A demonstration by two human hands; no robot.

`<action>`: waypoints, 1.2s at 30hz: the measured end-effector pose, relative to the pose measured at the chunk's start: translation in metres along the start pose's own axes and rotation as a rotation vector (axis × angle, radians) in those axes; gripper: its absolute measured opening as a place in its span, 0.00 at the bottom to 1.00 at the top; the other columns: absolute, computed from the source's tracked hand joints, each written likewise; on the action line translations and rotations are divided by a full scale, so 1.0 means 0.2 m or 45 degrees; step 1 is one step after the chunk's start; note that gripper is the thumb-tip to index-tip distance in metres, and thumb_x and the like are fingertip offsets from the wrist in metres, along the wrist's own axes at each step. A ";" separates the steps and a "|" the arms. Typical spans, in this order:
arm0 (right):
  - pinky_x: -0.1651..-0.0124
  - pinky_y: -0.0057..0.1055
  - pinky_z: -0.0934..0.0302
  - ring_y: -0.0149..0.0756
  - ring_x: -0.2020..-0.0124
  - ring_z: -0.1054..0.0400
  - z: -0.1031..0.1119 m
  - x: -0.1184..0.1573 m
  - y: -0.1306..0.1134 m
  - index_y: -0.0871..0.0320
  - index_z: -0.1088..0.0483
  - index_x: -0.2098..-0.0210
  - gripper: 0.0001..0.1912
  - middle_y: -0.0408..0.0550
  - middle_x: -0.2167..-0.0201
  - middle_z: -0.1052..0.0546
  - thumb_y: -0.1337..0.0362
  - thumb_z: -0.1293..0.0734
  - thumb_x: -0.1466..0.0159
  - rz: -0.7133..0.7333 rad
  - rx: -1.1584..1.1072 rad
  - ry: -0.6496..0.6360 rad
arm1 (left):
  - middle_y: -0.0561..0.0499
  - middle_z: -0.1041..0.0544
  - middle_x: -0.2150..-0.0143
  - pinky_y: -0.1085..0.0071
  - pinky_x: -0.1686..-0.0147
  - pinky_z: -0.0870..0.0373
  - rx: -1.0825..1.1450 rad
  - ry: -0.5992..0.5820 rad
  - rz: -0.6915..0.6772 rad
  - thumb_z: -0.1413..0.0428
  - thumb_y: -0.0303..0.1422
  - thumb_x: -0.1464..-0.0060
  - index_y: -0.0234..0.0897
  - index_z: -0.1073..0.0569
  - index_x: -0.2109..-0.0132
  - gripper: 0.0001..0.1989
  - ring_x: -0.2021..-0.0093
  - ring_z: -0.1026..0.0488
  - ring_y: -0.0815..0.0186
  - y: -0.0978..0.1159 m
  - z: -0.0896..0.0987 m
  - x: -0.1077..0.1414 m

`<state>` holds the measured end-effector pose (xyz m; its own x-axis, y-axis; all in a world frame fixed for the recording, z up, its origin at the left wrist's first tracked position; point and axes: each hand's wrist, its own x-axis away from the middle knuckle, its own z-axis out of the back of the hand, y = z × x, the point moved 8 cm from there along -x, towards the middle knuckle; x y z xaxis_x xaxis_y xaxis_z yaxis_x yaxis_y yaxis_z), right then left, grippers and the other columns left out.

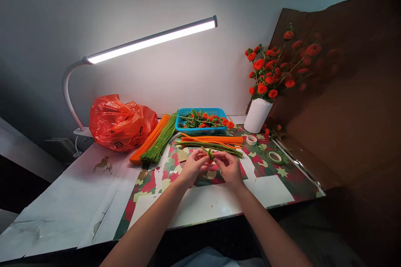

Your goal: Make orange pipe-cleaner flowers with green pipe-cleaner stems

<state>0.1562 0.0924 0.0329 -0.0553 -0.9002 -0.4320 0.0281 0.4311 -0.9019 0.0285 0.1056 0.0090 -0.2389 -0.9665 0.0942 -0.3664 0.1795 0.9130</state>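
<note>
Blue basket (pixel 180 122), far: red flowers (pixel 205 116). White vase (pixel 257 116), right: red blooms (pixel 262 64). Desk (pixel 75 192), lamplit. My left fingers (pixel 207 159) and right fingers (pixel 215 159) pinch a green piece (pixel 209 153).

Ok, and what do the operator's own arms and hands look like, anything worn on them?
Left hand and right hand are ungloved. No sleeve, watch or bracelet shows on either forearm, and no cables or markings. No ring shows on the visible fingers, though they are small in the picture. Pale blue-grey fabric at the bottom edge may be clothing.
</note>
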 end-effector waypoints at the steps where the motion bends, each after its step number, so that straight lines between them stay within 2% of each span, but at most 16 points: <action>1: 0.60 0.33 0.35 0.38 0.63 0.28 0.00 0.00 0.00 0.55 0.25 0.66 0.06 0.47 0.67 0.22 0.65 0.33 0.43 0.010 0.010 -0.014 | 0.55 0.25 0.71 0.75 0.73 0.28 0.001 0.000 -0.009 0.34 0.36 0.62 0.36 0.34 0.67 0.18 0.75 0.27 0.72 0.01 0.00 0.00; 7: 0.68 0.29 0.40 0.36 0.66 0.30 0.00 -0.01 -0.04 0.55 0.24 0.69 0.07 0.46 0.68 0.23 0.67 0.35 0.41 0.129 0.202 -0.051 | 0.55 0.25 0.74 0.76 0.74 0.29 0.027 -0.010 -0.029 0.34 0.36 0.64 0.37 0.36 0.68 0.19 0.76 0.27 0.72 0.01 -0.01 0.01; 12: 0.61 0.32 0.38 0.37 0.64 0.31 -0.01 0.01 -0.11 0.55 0.24 0.70 0.10 0.46 0.69 0.23 0.72 0.37 0.43 0.276 0.365 -0.033 | 0.58 0.27 0.78 0.78 0.77 0.30 -0.054 0.010 -0.081 0.34 0.33 0.64 0.37 0.37 0.69 0.19 0.78 0.28 0.72 0.01 -0.01 0.00; 16: 0.67 0.30 0.39 0.35 0.68 0.31 0.03 0.01 -0.07 0.56 0.25 0.67 0.10 0.46 0.69 0.23 0.71 0.38 0.43 0.121 0.349 0.135 | 0.55 0.24 0.74 0.75 0.75 0.27 -0.103 0.024 -0.124 0.34 0.36 0.63 0.36 0.36 0.69 0.19 0.77 0.26 0.71 0.02 -0.02 0.00; 18: 0.70 0.28 0.40 0.35 0.71 0.32 0.03 0.02 -0.05 0.56 0.25 0.67 0.10 0.45 0.70 0.23 0.71 0.38 0.43 0.070 0.350 0.163 | 0.54 0.24 0.73 0.76 0.76 0.28 -0.129 0.024 -0.144 0.34 0.38 0.62 0.36 0.35 0.69 0.19 0.77 0.26 0.71 0.03 -0.03 0.00; 23: 0.61 0.33 0.38 0.37 0.64 0.32 -0.01 0.03 -0.12 0.55 0.26 0.70 0.13 0.46 0.69 0.24 0.74 0.40 0.44 0.289 0.449 0.065 | 0.55 0.25 0.76 0.76 0.76 0.27 -0.136 0.054 -0.150 0.33 0.38 0.64 0.36 0.35 0.69 0.20 0.76 0.26 0.70 0.04 -0.02 0.00; 25: 0.60 0.33 0.38 0.37 0.64 0.32 -0.01 0.03 -0.14 0.55 0.26 0.69 0.13 0.46 0.69 0.25 0.75 0.40 0.43 0.318 0.466 0.051 | 0.56 0.26 0.76 0.76 0.75 0.26 -0.079 0.044 -0.107 0.33 0.37 0.64 0.36 0.34 0.69 0.19 0.76 0.26 0.71 0.03 -0.02 0.00; 29: 0.61 0.32 0.39 0.37 0.64 0.31 -0.01 0.02 -0.12 0.55 0.25 0.69 0.14 0.46 0.68 0.24 0.75 0.40 0.44 0.235 0.397 0.051 | 0.56 0.27 0.77 0.76 0.73 0.26 0.035 0.006 -0.006 0.35 0.39 0.60 0.35 0.33 0.69 0.17 0.75 0.27 0.72 -0.01 0.00 0.00; 34: 0.68 0.30 0.39 0.36 0.69 0.32 0.02 0.00 0.01 0.57 0.26 0.67 0.08 0.48 0.68 0.23 0.66 0.37 0.43 -0.060 0.203 0.067 | 0.55 0.26 0.75 0.78 0.73 0.27 -0.007 -0.021 -0.041 0.35 0.40 0.58 0.34 0.32 0.70 0.17 0.74 0.27 0.72 -0.01 0.00 -0.01; 36: 0.68 0.30 0.39 0.35 0.71 0.32 0.02 0.00 0.05 0.58 0.27 0.66 0.08 0.48 0.68 0.23 0.64 0.36 0.43 -0.109 0.143 0.076 | 0.54 0.26 0.75 0.78 0.74 0.28 -0.052 0.000 -0.049 0.35 0.41 0.59 0.34 0.32 0.70 0.18 0.75 0.26 0.72 -0.01 0.00 -0.01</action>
<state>0.1614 0.0970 0.0250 -0.1213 -0.9266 -0.3560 0.1323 0.3404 -0.9309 0.0290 0.1080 0.0068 -0.2250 -0.9726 0.0591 -0.3381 0.1348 0.9314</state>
